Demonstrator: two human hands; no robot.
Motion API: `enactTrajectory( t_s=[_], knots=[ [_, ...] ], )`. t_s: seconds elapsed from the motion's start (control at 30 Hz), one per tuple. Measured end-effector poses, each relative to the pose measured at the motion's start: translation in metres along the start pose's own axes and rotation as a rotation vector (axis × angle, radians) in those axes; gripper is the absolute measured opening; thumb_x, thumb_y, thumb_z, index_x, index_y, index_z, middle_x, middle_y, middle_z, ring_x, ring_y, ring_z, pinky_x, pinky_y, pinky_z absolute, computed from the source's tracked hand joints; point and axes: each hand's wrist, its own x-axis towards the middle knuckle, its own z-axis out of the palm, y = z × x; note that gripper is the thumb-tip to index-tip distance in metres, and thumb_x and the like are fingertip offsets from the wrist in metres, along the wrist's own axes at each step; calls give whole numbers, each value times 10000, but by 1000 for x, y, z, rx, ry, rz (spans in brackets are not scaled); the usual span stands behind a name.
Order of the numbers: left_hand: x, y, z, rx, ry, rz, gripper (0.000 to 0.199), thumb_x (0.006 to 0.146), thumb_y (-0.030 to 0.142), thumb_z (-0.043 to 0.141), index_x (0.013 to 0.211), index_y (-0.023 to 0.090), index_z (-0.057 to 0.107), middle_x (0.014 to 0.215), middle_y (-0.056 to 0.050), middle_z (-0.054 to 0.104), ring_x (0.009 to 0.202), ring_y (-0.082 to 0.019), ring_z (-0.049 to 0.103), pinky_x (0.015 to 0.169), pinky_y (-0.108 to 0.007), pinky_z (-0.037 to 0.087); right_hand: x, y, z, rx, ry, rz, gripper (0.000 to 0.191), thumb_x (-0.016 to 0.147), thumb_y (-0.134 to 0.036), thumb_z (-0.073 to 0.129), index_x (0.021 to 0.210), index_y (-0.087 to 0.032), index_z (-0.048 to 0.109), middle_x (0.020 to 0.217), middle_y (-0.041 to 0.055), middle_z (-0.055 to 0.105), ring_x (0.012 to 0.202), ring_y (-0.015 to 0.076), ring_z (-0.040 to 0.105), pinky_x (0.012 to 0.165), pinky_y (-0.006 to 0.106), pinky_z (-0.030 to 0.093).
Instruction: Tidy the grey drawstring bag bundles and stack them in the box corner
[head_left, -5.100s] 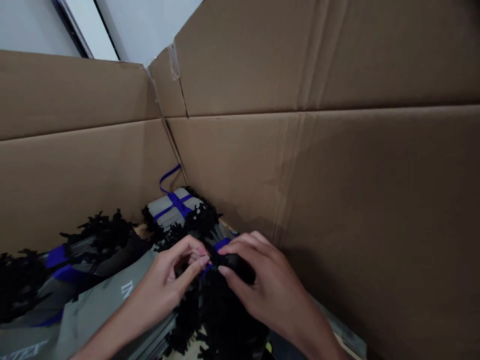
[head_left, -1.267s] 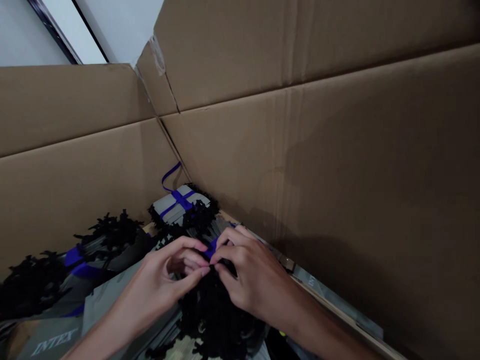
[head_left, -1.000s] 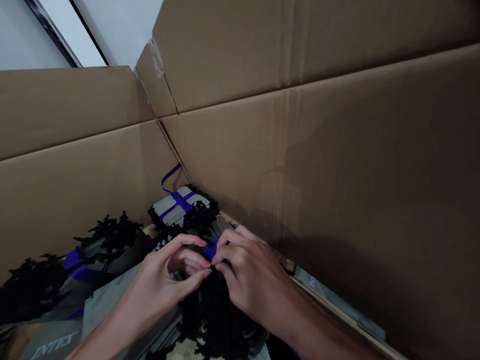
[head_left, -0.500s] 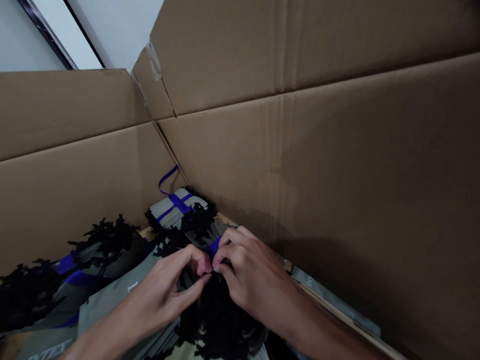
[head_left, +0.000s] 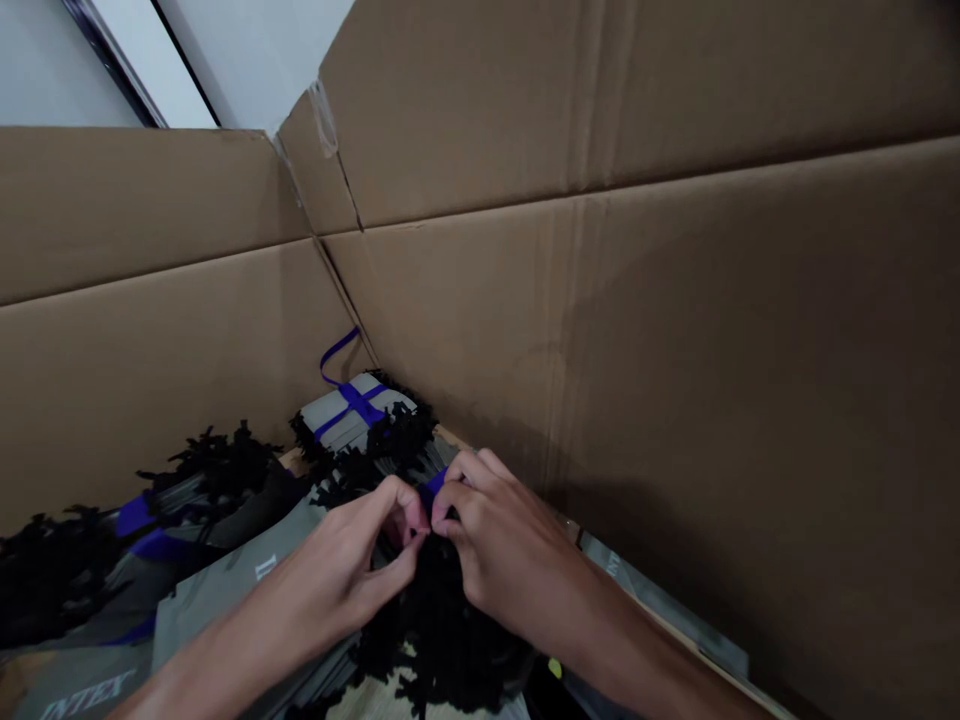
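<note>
Low in the middle of the view, my left hand (head_left: 367,550) and my right hand (head_left: 491,530) meet with their fingertips nearly touching. Each has thumb and fingers pinched together; what they hold is too small to make out. Both are above a grey bundle with black fringe-like ends (head_left: 450,630). A blue strap (head_left: 433,487) shows beside my right fingers. Just beyond, another grey bundle (head_left: 330,412) lies tied with crossed blue straps, one loose end curling up against the cardboard.
Tall cardboard walls (head_left: 712,350) meet in a corner ahead. At the left lie more fringed bundles with blue straps (head_left: 161,545) and grey printed pieces (head_left: 90,690). A grey printed strip (head_left: 675,610) runs along the right wall's foot.
The view has shifted slightly. Both hands stay close together over the fringed bundle, with only a small movement of the fingers. A small yellow spot now shows below my right wrist.
</note>
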Motion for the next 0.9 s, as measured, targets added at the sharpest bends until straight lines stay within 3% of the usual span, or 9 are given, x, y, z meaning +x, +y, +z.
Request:
enactTrajectory(
  t_s=[0.2,0.4,0.7,0.9],
  knots=[
    [0,2,-9,-4,2,34,139,1050,205,584,1093,289,686,1078,19,700,886,-136,679,800,-235,532,-6,10,5,130,47,-22,251,964,52,609,996,-181,696,1089,59,659,1073,218,607,898,334,495],
    [1,-7,-4,-53,26,69,128,1031,193,638,1084,278,719,1022,12,689,834,-130,667,761,-231,537,-8,14,6,180,64,-33,243,968,47,615,1019,-181,686,1100,59,648,1090,217,608,914,328,497],
    [6,-8,-2,23,49,198,164,1010,129,638,1091,269,661,985,20,687,807,-120,651,749,-217,526,-8,14,7,216,57,-23,212,1000,16,608,1017,-181,683,1105,59,641,1108,220,605,993,351,504],
    [3,-11,9,72,88,192,213,1001,104,603,1127,276,589,1085,7,686,806,-123,618,739,-226,510,-7,15,9,244,85,-27,200,1015,-4,609,1015,-190,681,1101,47,638,1113,203,611,1037,349,495]
  ],
)
